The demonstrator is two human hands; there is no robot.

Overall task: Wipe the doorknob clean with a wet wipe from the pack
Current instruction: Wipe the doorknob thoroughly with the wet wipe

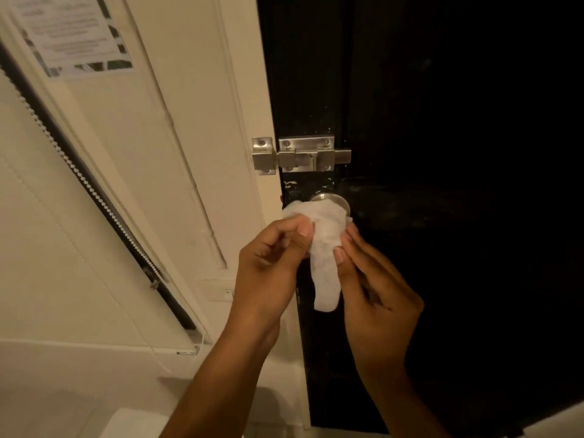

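Wipe [325, 248] pinched by left hand [271, 263] and right hand [376, 292], draped over knob [331, 199]; knob mostly hidden. Door [442, 153] dark.

We see one head-worn view, looking forward and down, close to a dark door [442, 153] and its frame [221, 121].

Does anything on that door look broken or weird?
Yes, a little. The black door has chipped, scratched paint, showing pale flecks just under the metal bolt and above the doorknob. Otherwise nothing looks broken.
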